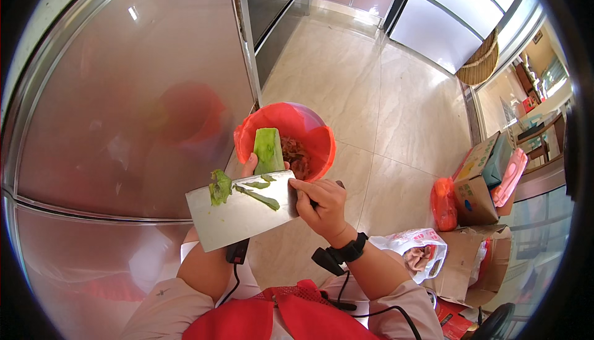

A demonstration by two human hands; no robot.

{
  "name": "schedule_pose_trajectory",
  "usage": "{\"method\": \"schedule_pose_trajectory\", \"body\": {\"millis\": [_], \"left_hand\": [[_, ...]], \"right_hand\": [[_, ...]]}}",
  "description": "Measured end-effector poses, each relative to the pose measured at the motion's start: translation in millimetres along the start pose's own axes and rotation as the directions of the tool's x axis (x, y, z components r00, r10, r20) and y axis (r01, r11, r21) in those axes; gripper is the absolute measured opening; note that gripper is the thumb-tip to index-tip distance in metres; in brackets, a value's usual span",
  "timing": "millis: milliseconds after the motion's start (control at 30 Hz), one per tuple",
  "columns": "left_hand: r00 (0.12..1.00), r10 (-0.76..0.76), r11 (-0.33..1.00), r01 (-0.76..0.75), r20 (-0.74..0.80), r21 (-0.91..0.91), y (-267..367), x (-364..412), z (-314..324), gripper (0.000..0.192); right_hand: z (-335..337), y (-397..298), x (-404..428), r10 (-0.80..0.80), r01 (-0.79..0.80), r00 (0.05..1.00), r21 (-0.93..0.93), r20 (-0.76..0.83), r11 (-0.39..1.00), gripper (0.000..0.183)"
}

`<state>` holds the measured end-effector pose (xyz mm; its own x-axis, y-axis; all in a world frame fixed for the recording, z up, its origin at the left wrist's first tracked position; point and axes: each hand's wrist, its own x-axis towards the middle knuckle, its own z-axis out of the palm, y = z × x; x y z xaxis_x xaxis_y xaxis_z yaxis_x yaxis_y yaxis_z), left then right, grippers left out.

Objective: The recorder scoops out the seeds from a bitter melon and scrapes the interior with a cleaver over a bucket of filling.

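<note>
My right hand [322, 205] grips the handle of a wide-bladed cleaver [241, 219], its blade lying across in front of me. Strips of green peel [257, 197] and a crumpled green piece [221, 188] cling to the blade. Behind the blade my left hand [250, 165], mostly hidden, holds a thick light-green vegetable stalk [268, 149] pointing away from me. The stalk is over a bin lined with a red plastic bag [320, 131]. Brownish scraps [297, 154] lie inside the bin.
Glossy cabinet doors [116, 108] rise close on the left. Tiled floor [343, 80] extends beyond the bin. At the right stand cardboard boxes [473, 201], a red plastic bag [444, 205] and a white plastic bag [427, 252]. A woven basket [480, 68] is at the upper right.
</note>
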<state>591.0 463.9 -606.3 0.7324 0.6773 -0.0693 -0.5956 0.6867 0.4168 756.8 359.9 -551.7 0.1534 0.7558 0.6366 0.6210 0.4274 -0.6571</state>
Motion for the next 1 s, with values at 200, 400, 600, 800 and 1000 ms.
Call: {"method": "schedule_pose_trajectory", "body": {"millis": [200, 400, 600, 800, 1000], "left_hand": [[0.953, 0.214, 0.903, -0.109, -0.215, 0.416, -12, -28, -8, 0.058], [0.972, 0.140, 0.982, -0.113, -0.187, 0.149, -13, -26, -47, 0.054], [0.907, 0.349, 0.911, -0.270, -0.235, 0.310, -16, -30, -34, 0.048], [0.875, 0.427, 0.870, -0.330, -0.227, 0.367, -22, -30, -37, 0.044], [0.995, 0.094, 0.887, -0.075, -0.019, 0.456, -11, -29, -7, 0.056]], "right_hand": [[-3, 14, -1, 0.065, -0.070, 0.996, -0.082, -0.066, 0.994, 0.019], [1, 15, -1, 0.122, -0.125, 0.988, -0.037, -0.090, 0.991, 0.021], [0, 1, 2, 0.021, -0.021, 1.000, -0.014, -0.017, 1.000, 0.021], [-1, 13, 5, -0.012, 0.001, 0.995, -0.118, -0.099, 0.993, 0.021], [-1, 25, 4, 0.028, -0.051, 0.989, -0.155, -0.145, 0.987, 0.019]]}}
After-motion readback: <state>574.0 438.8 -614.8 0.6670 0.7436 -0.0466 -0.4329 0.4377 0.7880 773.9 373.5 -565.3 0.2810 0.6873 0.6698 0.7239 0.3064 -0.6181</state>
